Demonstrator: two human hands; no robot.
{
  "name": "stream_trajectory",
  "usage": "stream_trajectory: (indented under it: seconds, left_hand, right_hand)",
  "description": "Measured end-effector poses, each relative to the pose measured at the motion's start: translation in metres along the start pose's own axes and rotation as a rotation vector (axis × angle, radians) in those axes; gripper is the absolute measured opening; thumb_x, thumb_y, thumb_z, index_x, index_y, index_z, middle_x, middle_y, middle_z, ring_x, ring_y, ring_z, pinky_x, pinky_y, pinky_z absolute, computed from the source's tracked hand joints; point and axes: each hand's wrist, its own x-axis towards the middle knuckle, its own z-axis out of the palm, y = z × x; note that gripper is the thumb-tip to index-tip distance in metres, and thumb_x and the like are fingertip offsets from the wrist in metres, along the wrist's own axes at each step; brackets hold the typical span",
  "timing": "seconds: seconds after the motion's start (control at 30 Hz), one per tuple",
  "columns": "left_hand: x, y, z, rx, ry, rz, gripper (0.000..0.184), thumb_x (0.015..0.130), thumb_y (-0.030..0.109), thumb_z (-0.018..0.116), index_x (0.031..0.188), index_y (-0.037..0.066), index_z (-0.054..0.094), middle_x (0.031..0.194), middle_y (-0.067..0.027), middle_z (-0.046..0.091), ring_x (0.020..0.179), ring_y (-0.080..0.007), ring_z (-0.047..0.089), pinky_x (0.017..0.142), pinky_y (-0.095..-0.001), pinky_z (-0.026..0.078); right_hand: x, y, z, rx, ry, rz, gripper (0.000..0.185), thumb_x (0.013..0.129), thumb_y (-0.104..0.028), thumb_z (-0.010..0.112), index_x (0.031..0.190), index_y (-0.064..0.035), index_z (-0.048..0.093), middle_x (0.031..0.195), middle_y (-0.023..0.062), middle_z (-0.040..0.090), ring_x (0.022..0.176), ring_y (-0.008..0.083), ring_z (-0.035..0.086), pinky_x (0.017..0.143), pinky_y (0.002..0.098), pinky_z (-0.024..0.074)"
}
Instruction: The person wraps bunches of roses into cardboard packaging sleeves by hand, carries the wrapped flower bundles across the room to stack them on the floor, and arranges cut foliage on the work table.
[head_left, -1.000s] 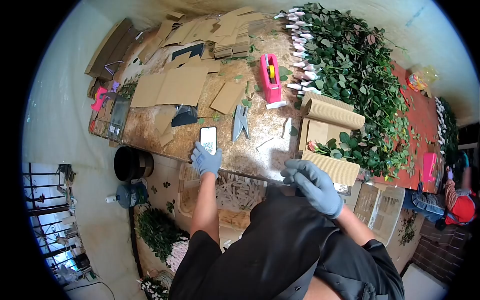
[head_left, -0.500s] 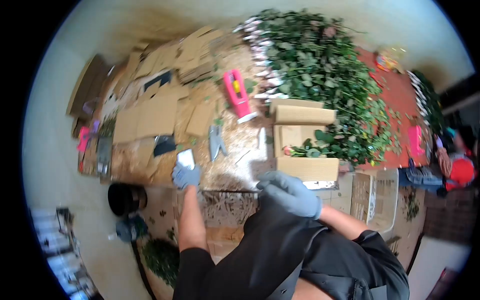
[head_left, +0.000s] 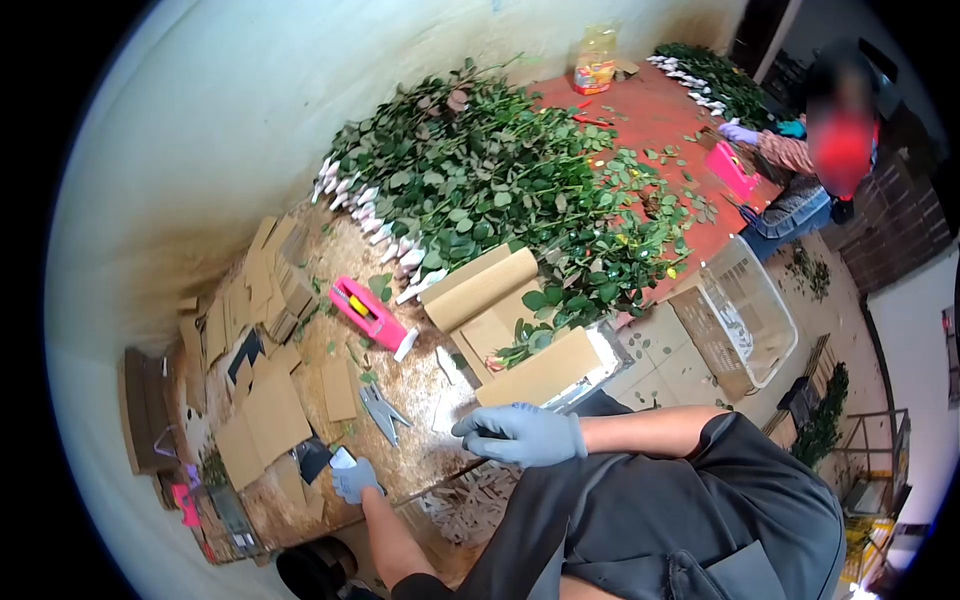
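Note:
My left hand (head_left: 355, 482), in a grey glove, is closed around a small pale, bright rectangle that looks like a phone (head_left: 342, 458), at the table's front edge. My right hand (head_left: 525, 436), gloved too, hovers before my black clothing with fingers partly bent and a gap below them; I see nothing held. Just beyond it lies an open corrugated cardboard wrap (head_left: 545, 370) with a rose (head_left: 495, 364) and leafy stems inside. Between the hands, further in, are a grey plier stapler (head_left: 383, 412) and a pink tape dispenser (head_left: 368, 313).
Many leafy stems (head_left: 480, 180) with white-wrapped ends cover the table's back. Flat cardboard pieces (head_left: 265, 415) lie at left. A plastic crate (head_left: 745, 315) stands on the floor at right. Another person (head_left: 800, 170) in purple gloves works at the red tabletop (head_left: 650, 110).
My view has turned to the right, so the table looks tilted and more of the right side shows. My left hand still has the phone-like thing; the right hand remains near the cardboard wrap.

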Motion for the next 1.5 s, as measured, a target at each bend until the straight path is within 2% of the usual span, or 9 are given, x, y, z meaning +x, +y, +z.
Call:
stream_trajectory:
  seconds: [0.47, 0.63, 0.73, 0.97, 1.07, 1.13, 1.3, 1.37, 1.5]
  left_hand:
    - [0.0, 0.0, -0.006, 0.081, -0.087, -0.048, 0.083, 0.083, 0.045, 0.069, 0.151, 0.009, 0.038, 0.138, -0.0175, 0.05, 0.128, -0.0368, 0.052, 0.097, -0.0544, 0.05]
    - [0.0, -0.002, 0.0, 0.092, -0.08, -0.038, 0.088, 0.084, 0.045, 0.069, 0.156, 0.01, 0.032, 0.139, -0.0169, 0.048, 0.127, -0.0371, 0.051, 0.097, -0.0553, 0.049]
    - [0.001, -0.001, 0.0, 0.11, -0.103, -0.045, 0.088, 0.085, 0.045, 0.069, 0.157, 0.01, 0.031, 0.139, -0.0165, 0.048, 0.126, -0.0367, 0.051, 0.097, -0.0556, 0.049]
    - [0.003, -0.001, 0.003, 0.112, -0.116, -0.059, 0.086, 0.086, 0.046, 0.068, 0.157, 0.011, 0.032, 0.142, -0.0158, 0.047, 0.131, -0.0368, 0.049, 0.098, -0.0567, 0.048]
    - [0.002, -0.006, 0.004, 0.089, -0.077, -0.057, 0.087, 0.085, 0.045, 0.069, 0.156, 0.011, 0.033, 0.143, -0.016, 0.049, 0.13, -0.0371, 0.051, 0.099, -0.0555, 0.048]
    - [-0.011, -0.003, -0.014, -0.005, 0.066, 0.106, 0.077, 0.086, 0.044, 0.068, 0.149, 0.007, 0.046, 0.131, -0.0199, 0.058, 0.121, -0.0391, 0.057, 0.099, -0.0516, 0.049]
    - [-0.043, 0.033, -0.05, -0.477, 0.238, 0.67, 0.048, 0.09, 0.029, 0.068, 0.125, -0.004, 0.065, 0.11, -0.025, 0.069, 0.108, -0.0426, 0.063, 0.096, -0.0468, 0.05]
    - [-0.086, 0.071, -0.085, -0.701, -0.041, 0.883, 0.045, 0.09, 0.021, 0.071, 0.127, -0.004, 0.064, 0.115, -0.0247, 0.069, 0.109, -0.0417, 0.063, 0.097, -0.0465, 0.049]
    - [-0.205, 0.143, -0.169, -0.632, -0.201, 1.343, 0.051, 0.089, 0.025, 0.073, 0.131, -0.002, 0.063, 0.119, -0.0224, 0.067, 0.111, -0.0391, 0.062, 0.099, -0.047, 0.047]
  right_hand:
    - [-0.002, 0.01, -0.026, -0.049, 0.061, 0.002, 0.044, 0.104, -0.038, 0.056, 0.134, -0.0046, 0.06, 0.114, 0.0158, 0.071, 0.104, 0.024, 0.068, 0.091, 0.0362, 0.052]
    - [0.005, 0.016, -0.026, -0.048, 0.068, -0.085, 0.042, 0.106, -0.033, 0.055, 0.138, -0.0052, 0.057, 0.105, 0.009, 0.07, 0.087, 0.0121, 0.066, 0.079, 0.0297, 0.0547]
    - [-0.001, -0.007, -0.036, 0.019, 0.016, 0.074, 0.045, 0.104, -0.038, 0.057, 0.134, -0.0044, 0.059, 0.111, 0.0155, 0.07, 0.101, 0.0233, 0.068, 0.09, 0.0362, 0.0527]
    - [0.008, 0.012, -0.043, 0.029, -0.023, 0.071, 0.044, 0.104, -0.037, 0.057, 0.134, -0.0038, 0.059, 0.107, 0.0123, 0.071, 0.092, 0.0193, 0.07, 0.081, 0.0344, 0.0563]
    - [0.013, 0.031, -0.047, -0.106, 0.159, -0.237, 0.042, 0.105, -0.034, 0.056, 0.134, -0.0033, 0.058, 0.103, 0.0111, 0.072, 0.088, 0.0192, 0.071, 0.078, 0.0342, 0.0568]
    - [0.005, 0.013, -0.067, -0.042, 0.116, 0.003, 0.04, 0.104, -0.031, 0.056, 0.133, -0.0028, 0.059, 0.102, 0.0127, 0.072, 0.091, 0.0236, 0.071, 0.082, 0.0371, 0.0561]
    - [-0.002, 0.045, -0.106, -0.557, 0.349, -0.226, 0.039, 0.1, -0.033, 0.061, 0.127, -0.0044, 0.061, 0.103, 0.0196, 0.069, 0.095, 0.037, 0.068, 0.083, 0.0445, 0.0544]
    - [-0.004, 0.053, -0.12, -0.799, 0.404, -0.18, 0.039, 0.096, -0.031, 0.063, 0.126, -0.0061, 0.061, 0.106, 0.0165, 0.066, 0.101, 0.0365, 0.065, 0.087, 0.0469, 0.0527]
    - [-0.002, 0.059, -0.133, -0.904, 0.269, -0.099, 0.04, 0.096, -0.033, 0.064, 0.126, -0.0072, 0.06, 0.108, 0.0162, 0.063, 0.105, 0.0364, 0.063, 0.088, 0.0464, 0.0515]
